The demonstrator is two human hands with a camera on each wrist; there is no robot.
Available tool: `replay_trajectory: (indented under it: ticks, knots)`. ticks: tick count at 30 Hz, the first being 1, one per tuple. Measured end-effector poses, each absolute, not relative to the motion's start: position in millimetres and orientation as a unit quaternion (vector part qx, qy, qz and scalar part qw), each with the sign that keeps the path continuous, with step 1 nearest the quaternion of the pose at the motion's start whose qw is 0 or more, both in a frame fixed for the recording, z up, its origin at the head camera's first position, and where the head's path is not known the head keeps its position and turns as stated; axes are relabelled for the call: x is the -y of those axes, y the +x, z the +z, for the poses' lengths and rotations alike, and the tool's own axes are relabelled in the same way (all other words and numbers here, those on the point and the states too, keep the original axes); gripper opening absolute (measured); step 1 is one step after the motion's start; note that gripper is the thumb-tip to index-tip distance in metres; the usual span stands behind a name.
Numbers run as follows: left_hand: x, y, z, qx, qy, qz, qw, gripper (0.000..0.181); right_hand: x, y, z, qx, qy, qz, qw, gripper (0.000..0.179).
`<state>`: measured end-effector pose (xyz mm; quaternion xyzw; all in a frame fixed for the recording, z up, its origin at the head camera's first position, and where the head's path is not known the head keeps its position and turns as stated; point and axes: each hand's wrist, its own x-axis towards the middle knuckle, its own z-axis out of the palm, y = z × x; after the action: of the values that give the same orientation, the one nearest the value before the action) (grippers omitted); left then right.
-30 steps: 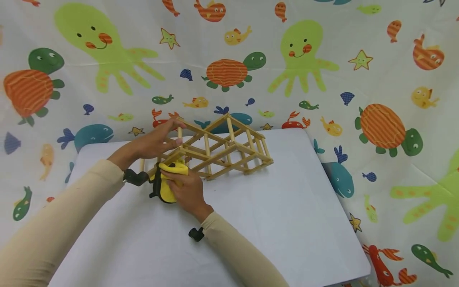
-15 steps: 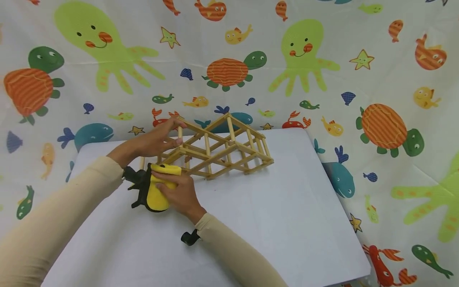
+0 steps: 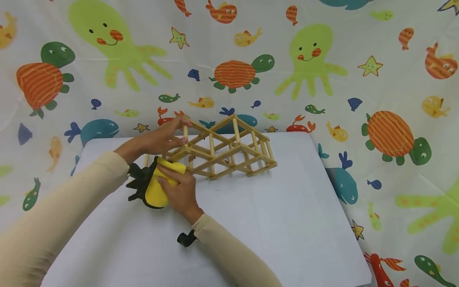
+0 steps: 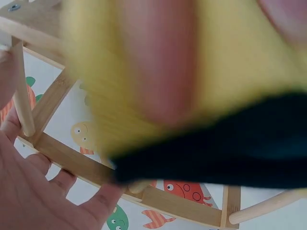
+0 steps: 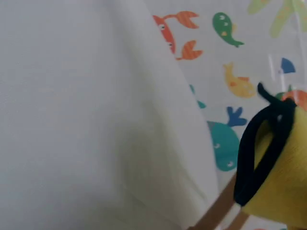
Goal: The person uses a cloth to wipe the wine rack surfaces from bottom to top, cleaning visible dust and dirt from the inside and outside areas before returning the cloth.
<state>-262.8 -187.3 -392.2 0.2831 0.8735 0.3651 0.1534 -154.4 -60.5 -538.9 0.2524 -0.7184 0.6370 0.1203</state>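
Observation:
A pale wooden lattice rack (image 3: 236, 131) of slats and dowels stands at the back of the table. My left hand (image 3: 161, 139) grips its left end, thumb by a dowel and fingers around a slat (image 4: 72, 160) in the left wrist view. My right hand (image 3: 183, 195) pinches a folded yellow cloth (image 3: 155, 193) with black trim and dark tabs, at the rack's near left side. The cloth (image 4: 225, 62) and a blurred finger cover much of the left wrist view. In the right wrist view the cloth (image 5: 283, 191) shows at the right edge; the right hand is out of frame.
The white-covered table (image 3: 287, 223) extends to the right and front. A sea-animal patterned curtain (image 3: 251, 32) hangs close behind the rack and along the table's right side. Each wrist carries a small black camera (image 3: 186, 239).
My right hand has drawn the yellow cloth left and slightly toward me along the rack's end. My left hand keeps its grip. The head view has shifted a little.

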Motion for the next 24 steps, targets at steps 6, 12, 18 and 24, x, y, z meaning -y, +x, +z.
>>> replay_trajectory:
  ticks: [6, 12, 18, 24]
  knots:
    - [187, -262, -388, -0.877, 0.272, 0.362, 0.161, 0.048, 77, -151, -555, 0.776, 0.152, 0.612, -0.033, 0.029]
    - [188, -259, -388, -0.878, 0.272, 0.361, 0.159, 0.047, 76, -145, -557, 0.758, 0.211, 0.615, 0.054, 0.031]
    - [190, -259, -390, -0.873, 0.276, 0.37, 0.157, 0.046, 86, -150, -552, 0.744, 0.22, 0.628, 0.063, 0.029]
    - [189, -261, -393, -0.87, 0.278, 0.373, 0.161, 0.047, 97, -144, -570, 0.836, 0.134, 0.521, -0.107, 0.029]
